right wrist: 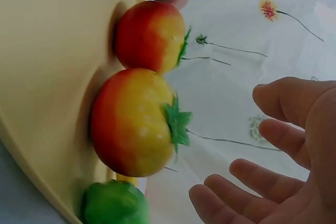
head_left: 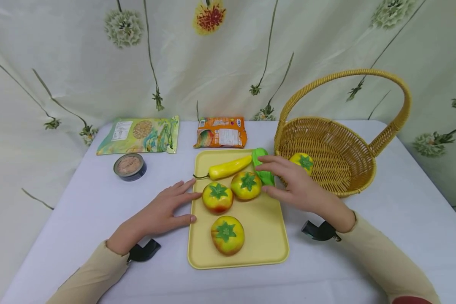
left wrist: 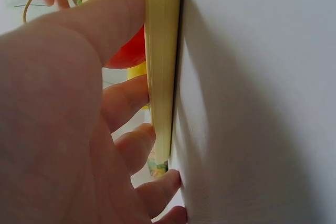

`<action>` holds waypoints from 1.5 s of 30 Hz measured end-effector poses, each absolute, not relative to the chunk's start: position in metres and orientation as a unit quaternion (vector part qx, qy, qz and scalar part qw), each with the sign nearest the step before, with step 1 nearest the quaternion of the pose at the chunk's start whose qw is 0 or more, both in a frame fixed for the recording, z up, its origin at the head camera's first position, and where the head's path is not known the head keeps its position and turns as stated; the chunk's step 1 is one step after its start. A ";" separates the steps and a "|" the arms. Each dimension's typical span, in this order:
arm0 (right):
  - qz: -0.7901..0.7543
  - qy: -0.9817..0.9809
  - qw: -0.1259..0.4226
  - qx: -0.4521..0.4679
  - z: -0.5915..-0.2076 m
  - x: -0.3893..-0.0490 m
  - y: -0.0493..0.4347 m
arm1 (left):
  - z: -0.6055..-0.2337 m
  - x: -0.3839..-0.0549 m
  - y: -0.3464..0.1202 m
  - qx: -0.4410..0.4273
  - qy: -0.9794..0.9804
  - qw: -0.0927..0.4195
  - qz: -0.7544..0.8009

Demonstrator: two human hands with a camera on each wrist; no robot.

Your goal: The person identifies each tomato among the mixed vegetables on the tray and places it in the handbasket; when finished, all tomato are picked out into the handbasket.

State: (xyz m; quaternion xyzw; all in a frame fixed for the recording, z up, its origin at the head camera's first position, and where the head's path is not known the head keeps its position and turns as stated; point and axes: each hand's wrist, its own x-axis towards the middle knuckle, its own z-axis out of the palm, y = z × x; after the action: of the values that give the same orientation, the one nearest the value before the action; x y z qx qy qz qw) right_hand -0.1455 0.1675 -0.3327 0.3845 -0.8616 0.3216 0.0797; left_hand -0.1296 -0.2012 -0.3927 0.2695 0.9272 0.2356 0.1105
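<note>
A yellow tray (head_left: 264,236) holds three yellow-and-red tomatoes, a front one (head_left: 228,235), a left one (head_left: 218,197) and a right one (head_left: 246,185). Behind them lie a long yellow pepper (head_left: 229,167) and a green pepper (head_left: 263,166), partly covered by my right hand (head_left: 298,183). That hand hovers with fingers spread and holds nothing; the right wrist view shows it apart from the tomatoes. My left hand (head_left: 165,209) rests at the tray's left edge, its thumb and fingers (left wrist: 123,17) spread along the rim. Another tomato (head_left: 302,162) sits inside the wicker basket (head_left: 324,126).
The basket's tall handle (head_left: 346,74) arches up at the back right. Along the back lie a green food packet (head_left: 140,135) and an orange packet (head_left: 221,133). A small round can (head_left: 130,166) stands to the left. A flowered cloth (head_left: 220,63) hangs behind the table.
</note>
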 end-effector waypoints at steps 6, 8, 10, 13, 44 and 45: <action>0.333 -0.856 0.039 0.394 -0.346 -0.146 0.154 | -0.395 -0.129 -0.202 0.273 0.926 0.109 0.238; 0.336 -0.856 0.034 0.392 -0.350 -0.146 0.152 | -0.394 -0.129 -0.201 0.275 0.925 0.109 0.237; 0.336 -0.854 0.035 0.396 -0.355 -0.147 0.152 | -0.393 -0.129 -0.201 0.277 0.925 0.110 0.237; 0.331 -0.854 0.039 0.399 -0.360 -0.148 0.151 | -0.392 -0.128 -0.200 0.275 0.925 0.112 0.238; 0.267 -0.872 0.033 0.409 -0.362 -0.144 0.148 | -0.390 -0.128 -0.201 0.272 0.925 0.109 0.242; 0.263 -0.873 0.034 0.408 -0.362 -0.144 0.147 | -0.390 -0.128 -0.201 0.274 0.925 0.107 0.240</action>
State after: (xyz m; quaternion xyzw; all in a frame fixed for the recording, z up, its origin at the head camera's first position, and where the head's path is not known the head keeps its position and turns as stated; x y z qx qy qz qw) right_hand -0.1439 0.1471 -0.3620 0.4083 -0.8734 0.2632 0.0338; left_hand -0.1281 -0.2010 -0.3895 0.2738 0.9251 0.2405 0.1070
